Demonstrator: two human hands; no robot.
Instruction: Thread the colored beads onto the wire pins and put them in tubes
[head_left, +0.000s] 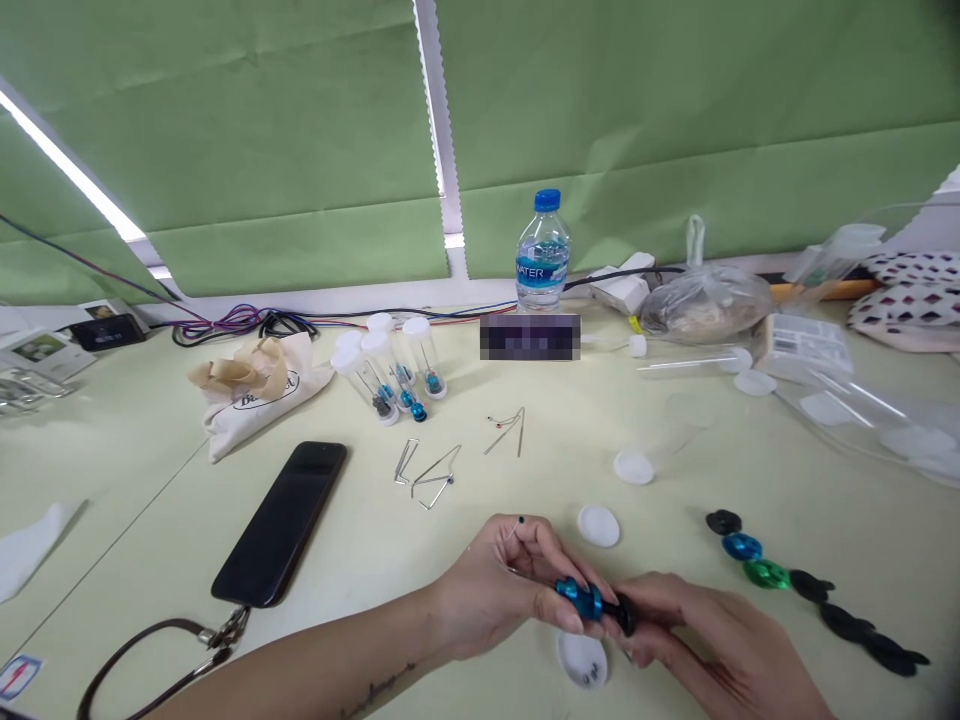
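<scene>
My left hand is closed around a shiny blue metal cylinder, gripped between thumb and fingers. At its right end is a dark round black part, pinched by my right hand. A thin metal rod runs back from the blue cylinder into my left palm. Under the hands lies a white round cap with a few tiny dark bits in it. Just beyond them is another white cap. Bent metal hex keys lie further off to the left.
To the right, a row of black, blue and green parts runs diagonally. Clear tubes with blue pieces stand behind the keys. A phone, cloth bag, water bottle and plastic bag surround the work area.
</scene>
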